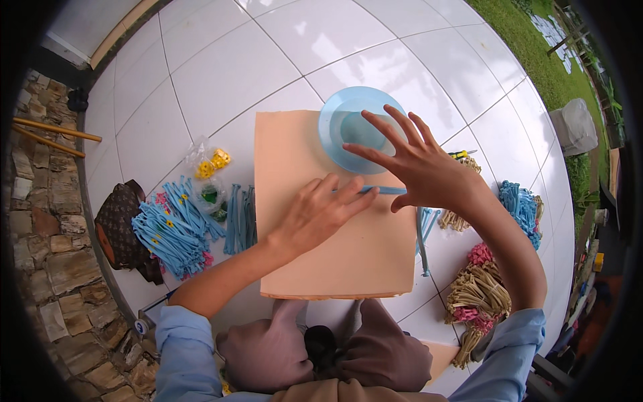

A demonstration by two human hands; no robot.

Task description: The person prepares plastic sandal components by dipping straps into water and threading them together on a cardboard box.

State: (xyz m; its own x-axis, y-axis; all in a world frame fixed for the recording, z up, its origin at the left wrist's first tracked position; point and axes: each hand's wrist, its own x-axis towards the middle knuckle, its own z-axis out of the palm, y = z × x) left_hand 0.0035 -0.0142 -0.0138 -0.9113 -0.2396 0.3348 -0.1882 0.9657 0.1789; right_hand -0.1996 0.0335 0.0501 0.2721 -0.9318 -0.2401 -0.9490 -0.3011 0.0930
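A peach-coloured board lies in front of me, above my knees. Across it runs a narrow light-blue strip. My left hand rests on the board with its fingers stretched out and apart over the strip's left part. My right hand is open, fingers spread wide and nothing gripped; its thumb is next to the strip's right end. Behind that hand, overlapping the board's far right corner, sits a round light-blue dish, partly covered by my fingers.
Left of the board are bundled blue strips, dark blue-grey strips, plastic bags with yellow pieces and a brown patterned bag. On the right lie beige bundles, more blue bundles and a yellow-handled tool.
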